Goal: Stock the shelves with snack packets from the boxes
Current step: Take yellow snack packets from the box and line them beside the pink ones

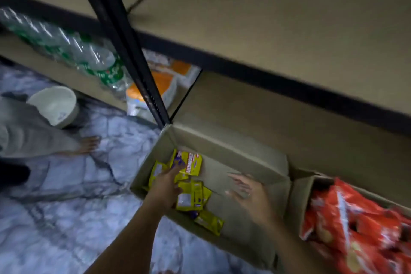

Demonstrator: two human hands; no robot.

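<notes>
An open cardboard box (224, 151) stands on the floor in front of the shelves, with several yellow snack packets (191, 196) lying in its left part. My left hand (165, 187) reaches into the box and grips a yellow packet (189, 163) near the far wall. My right hand (249, 193) hovers over the bare bottom of the box with its fingers spread, blurred by motion. A second box (299, 193) at the right holds several red snack packets (347, 222).
The brown shelf boards (266, 29) run across the upper view behind a black upright post (124, 35). Plastic bottles (73, 49) and orange-and-white packets (160, 82) sit on the low shelf at left. Another person's leg and bare foot (86, 144) and a white bowl (55, 104) are on the marble floor.
</notes>
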